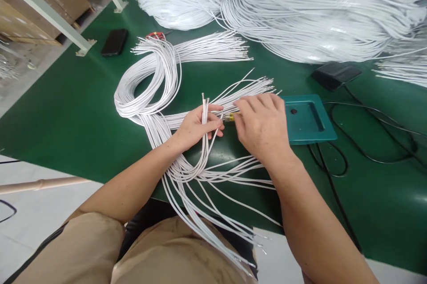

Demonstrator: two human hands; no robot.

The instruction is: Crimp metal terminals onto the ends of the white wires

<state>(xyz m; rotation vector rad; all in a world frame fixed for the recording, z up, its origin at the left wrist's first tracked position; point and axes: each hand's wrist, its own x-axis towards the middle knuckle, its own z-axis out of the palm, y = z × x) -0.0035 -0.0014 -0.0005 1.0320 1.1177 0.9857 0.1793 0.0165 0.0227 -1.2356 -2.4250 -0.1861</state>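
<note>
My left hand (196,127) is closed around a few white wires (204,117), whose stripped ends stick up above the thumb. One wire end points from the fingertips toward my right hand (262,125). The right fingers are curled around a small yellow piece with a metallic tip (229,117); most of it is hidden, so its kind is unclear. Beneath both hands lies a bundle of white wires (247,90) with its ends toward the right. More loose wires (230,173) fan out below and hang over the table edge toward my lap.
A coiled wire bundle (133,93) lies on the green table (66,110). Large heaps of white wire (300,13) fill the back. A teal tray-like device (328,130), black cables (347,159), a black box (335,74) and a phone (114,42) lie around.
</note>
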